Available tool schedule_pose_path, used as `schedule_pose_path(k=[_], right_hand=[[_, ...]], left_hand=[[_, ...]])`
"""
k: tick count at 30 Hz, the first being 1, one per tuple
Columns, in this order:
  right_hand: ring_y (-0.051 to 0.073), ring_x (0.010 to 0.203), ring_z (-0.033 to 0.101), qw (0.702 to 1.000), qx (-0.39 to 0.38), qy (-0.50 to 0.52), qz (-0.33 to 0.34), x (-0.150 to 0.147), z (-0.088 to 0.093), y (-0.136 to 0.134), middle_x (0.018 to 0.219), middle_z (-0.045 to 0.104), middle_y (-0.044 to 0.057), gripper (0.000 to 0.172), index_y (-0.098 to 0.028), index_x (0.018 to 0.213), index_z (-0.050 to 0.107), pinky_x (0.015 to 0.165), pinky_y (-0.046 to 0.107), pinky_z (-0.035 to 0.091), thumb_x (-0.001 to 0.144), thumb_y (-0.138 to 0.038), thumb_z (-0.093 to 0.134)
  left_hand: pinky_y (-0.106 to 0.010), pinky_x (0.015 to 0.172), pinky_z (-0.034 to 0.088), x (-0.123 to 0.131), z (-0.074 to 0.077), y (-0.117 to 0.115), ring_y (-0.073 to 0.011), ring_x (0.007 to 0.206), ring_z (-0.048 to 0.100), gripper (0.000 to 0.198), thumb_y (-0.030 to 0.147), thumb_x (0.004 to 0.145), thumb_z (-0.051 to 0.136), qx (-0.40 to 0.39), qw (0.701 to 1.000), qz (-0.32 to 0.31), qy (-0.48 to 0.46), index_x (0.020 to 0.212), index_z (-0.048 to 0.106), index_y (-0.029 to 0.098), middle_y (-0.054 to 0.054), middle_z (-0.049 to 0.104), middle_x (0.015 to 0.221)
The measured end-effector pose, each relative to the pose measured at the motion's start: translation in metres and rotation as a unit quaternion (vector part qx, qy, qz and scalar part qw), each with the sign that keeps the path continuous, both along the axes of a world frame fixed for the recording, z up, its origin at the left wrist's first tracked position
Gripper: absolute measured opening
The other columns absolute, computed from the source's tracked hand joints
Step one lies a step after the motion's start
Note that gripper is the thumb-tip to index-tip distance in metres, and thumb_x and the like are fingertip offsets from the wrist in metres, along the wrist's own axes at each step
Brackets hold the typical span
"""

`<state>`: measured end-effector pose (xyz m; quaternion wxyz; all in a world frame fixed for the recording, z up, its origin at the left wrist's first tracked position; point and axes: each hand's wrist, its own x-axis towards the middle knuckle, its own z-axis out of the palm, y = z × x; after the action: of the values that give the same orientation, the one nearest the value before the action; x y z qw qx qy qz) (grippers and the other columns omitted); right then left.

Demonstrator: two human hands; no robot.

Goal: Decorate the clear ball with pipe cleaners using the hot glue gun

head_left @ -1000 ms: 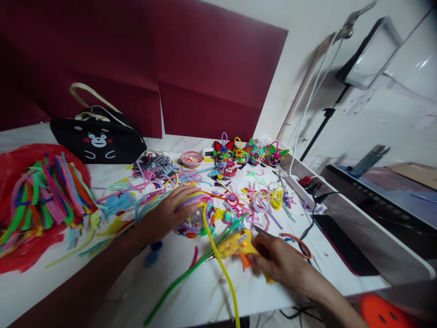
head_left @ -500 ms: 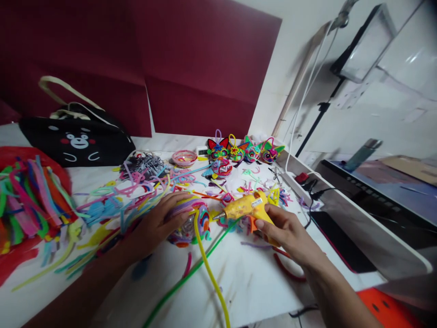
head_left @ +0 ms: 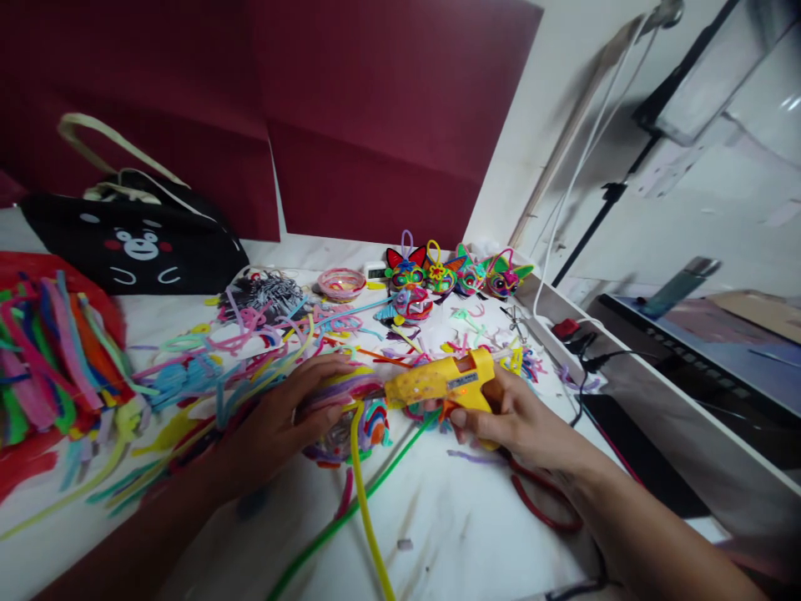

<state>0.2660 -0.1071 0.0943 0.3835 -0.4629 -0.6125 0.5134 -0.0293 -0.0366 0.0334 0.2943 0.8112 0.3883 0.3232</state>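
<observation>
My left hand is closed round the left side of a round, multicoloured pipe-cleaner ornament, whose clear core shows near the thumb. From it a yellow pipe cleaner hangs toward me. In my right hand is a yellow glue gun, gripped by its handle with a finger at the orange trigger. Its nozzle end meets the ornament's upper right side; the very tip is hard to make out. A green pipe cleaner runs beneath the gun toward the near edge.
Several finished ornaments with ears stand at the back. Loose pipe-cleaner pieces cover the left and middle. A red bag of strips, a black bag, a pink bowl, and, at right, a phone and power strip lie around.
The glue gun has moved left, from beside the ornament to its upper right side. My left hand keeps its hold. The whole view has shifted slightly.
</observation>
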Motion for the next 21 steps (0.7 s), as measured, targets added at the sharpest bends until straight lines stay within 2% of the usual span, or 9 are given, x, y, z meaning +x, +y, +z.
schedule_pose_path(k=[4, 9, 13, 17, 21], right_hand=[[0.009, 0.061, 0.053, 1.000, -0.010, -0.001, 0.018, 0.0014, 0.0011, 0.0016, 0.082, 0.065, 0.001, 0.033, -0.018, 0.096, 0.057, 0.052, 0.020, 0.040, 0.081, -0.044, 0.072], [0.008, 0.059, 0.050, 0.999, 0.001, -0.028, 0.024, 0.0045, -0.0004, 0.0026, 0.072, 0.060, -0.002, 0.024, -0.018, 0.095, 0.059, 0.050, 0.019, 0.038, 0.084, -0.037, 0.070], [0.009, 0.065, 0.055, 0.999, 0.002, -0.021, 0.043, 0.0049, -0.0005, 0.0039, 0.079, 0.062, -0.001, 0.019, -0.019, 0.095, 0.059, 0.056, 0.020, 0.043, 0.086, -0.033, 0.069], [0.011, 0.070, 0.058, 0.998, -0.004, -0.031, 0.047, 0.0043, 0.0009, 0.0057, 0.088, 0.065, 0.001, 0.023, -0.019, 0.103, 0.058, 0.057, 0.019, 0.045, 0.087, -0.032, 0.068], [0.012, 0.071, 0.058, 0.996, 0.004, -0.074, 0.043, 0.0030, 0.0060, 0.0071, 0.089, 0.066, 0.002, 0.023, -0.019, 0.101, 0.058, 0.057, 0.021, 0.046, 0.086, -0.033, 0.068]], left_hand=[[-0.042, 0.116, 0.036, 0.0005, -0.0005, -0.0021, -0.0303, 0.138, 0.043, 0.049, 0.051, 0.089, 0.055, -0.015, 1.000, -0.004, -0.005, 0.133, 0.054, 0.031, -0.003, 0.053, 0.145], [-0.039, 0.116, 0.037, 0.0022, -0.0017, -0.0017, -0.0282, 0.138, 0.044, 0.046, 0.048, 0.090, 0.055, 0.004, 1.000, -0.007, -0.014, 0.132, 0.055, 0.031, -0.002, 0.054, 0.145], [-0.036, 0.116, 0.037, 0.0026, -0.0044, -0.0005, -0.0263, 0.137, 0.045, 0.043, 0.044, 0.090, 0.057, 0.020, 0.999, -0.019, -0.025, 0.132, 0.054, 0.033, 0.000, 0.053, 0.145], [-0.036, 0.115, 0.038, 0.0021, -0.0059, -0.0002, -0.0268, 0.137, 0.046, 0.042, 0.043, 0.090, 0.057, 0.030, 0.999, -0.018, -0.026, 0.131, 0.055, 0.032, -0.001, 0.054, 0.144], [-0.035, 0.113, 0.040, 0.0021, -0.0042, -0.0010, -0.0265, 0.135, 0.049, 0.042, 0.042, 0.090, 0.057, 0.046, 0.998, -0.023, -0.022, 0.131, 0.055, 0.033, 0.000, 0.056, 0.142]])
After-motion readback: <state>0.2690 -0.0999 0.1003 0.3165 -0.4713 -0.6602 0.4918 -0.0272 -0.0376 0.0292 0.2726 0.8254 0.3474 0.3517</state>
